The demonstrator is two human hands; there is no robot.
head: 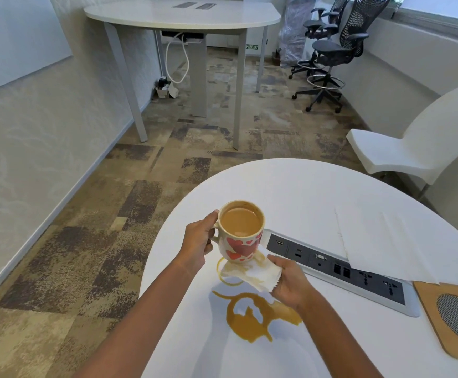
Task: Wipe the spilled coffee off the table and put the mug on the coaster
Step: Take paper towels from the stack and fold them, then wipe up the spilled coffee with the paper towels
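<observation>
My left hand [198,241] grips the handle of a cream mug [241,232] with red hearts, full of milky coffee, held just above the white table [304,192]. My right hand [290,282] pinches a folded white tissue [257,274], stained brown, under the mug's base. A brown coffee ring [223,276] lies on the table below the mug. A larger coffee puddle [252,320] spreads nearer to me. The wooden coaster [451,320] with a mesh centre sits at the table's right edge.
A grey socket strip [339,271] is set into the table between the mug and the coaster. A large white paper sheet [386,241] covers part of it. A white chair [419,143] stands beyond the table on the right.
</observation>
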